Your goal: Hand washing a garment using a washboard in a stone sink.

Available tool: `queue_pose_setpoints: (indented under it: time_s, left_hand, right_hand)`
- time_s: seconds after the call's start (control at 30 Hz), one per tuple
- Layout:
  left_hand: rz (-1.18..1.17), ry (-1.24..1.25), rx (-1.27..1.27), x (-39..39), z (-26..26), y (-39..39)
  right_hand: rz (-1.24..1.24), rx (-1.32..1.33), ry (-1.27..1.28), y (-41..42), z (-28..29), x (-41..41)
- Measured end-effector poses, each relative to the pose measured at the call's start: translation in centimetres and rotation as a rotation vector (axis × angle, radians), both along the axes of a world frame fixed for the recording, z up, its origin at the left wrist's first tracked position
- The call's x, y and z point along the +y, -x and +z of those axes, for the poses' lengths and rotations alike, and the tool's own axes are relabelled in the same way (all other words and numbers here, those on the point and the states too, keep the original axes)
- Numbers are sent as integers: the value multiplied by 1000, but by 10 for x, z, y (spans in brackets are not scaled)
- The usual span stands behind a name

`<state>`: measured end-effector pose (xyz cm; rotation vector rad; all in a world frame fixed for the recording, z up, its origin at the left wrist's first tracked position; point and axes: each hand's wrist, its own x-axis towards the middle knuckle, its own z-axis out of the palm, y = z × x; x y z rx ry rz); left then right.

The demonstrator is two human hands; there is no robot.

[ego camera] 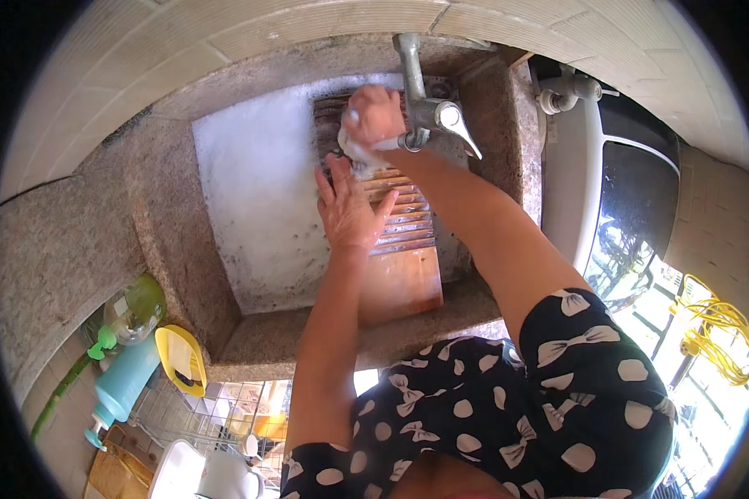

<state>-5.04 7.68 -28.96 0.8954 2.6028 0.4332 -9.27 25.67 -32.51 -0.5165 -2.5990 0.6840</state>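
Note:
A wooden washboard [404, 274] with horizontal ridges leans in a stone laundry sink [181, 218]. My right hand [374, 115] is closed on a wet, pale cloth [365, 163] against the washboard's upper part, under the faucet. The hand is slightly blurred and hides part of the cloth. Lower down, my left hand [349, 215] lies flat with its fingers spread over the board's left edge, its fingertips close to the cloth. Whether they touch it, I cannot tell. Whitish, sudsy water [259, 199] spreads to the left of the board.
A metal faucet [415, 81] with a lever juts over the washboard, close to my right wrist. Left of the sink are a blue pump bottle [125, 380], a clear-and-green bottle [134, 309] and a yellow holder [181, 362]. A washing machine [630, 206] stands at right, near a coiled yellow cord [718, 330].

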Motion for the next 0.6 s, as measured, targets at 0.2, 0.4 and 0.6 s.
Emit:
queue_pose_setpoints:
  time_s: [0.2,0.4,0.6]
  left_hand:
    - [-37,164,-21,-23,0,6]
    - [-33,100,99,-21,-7,5]
    - [-51,-3,62,6,-11,-3]
  right_hand:
    - [200,-21,182,-78,7,-83]
    - [216,-331,-66,-60,15,-75]
    - [0,-49,-161,-33,-13,-30]
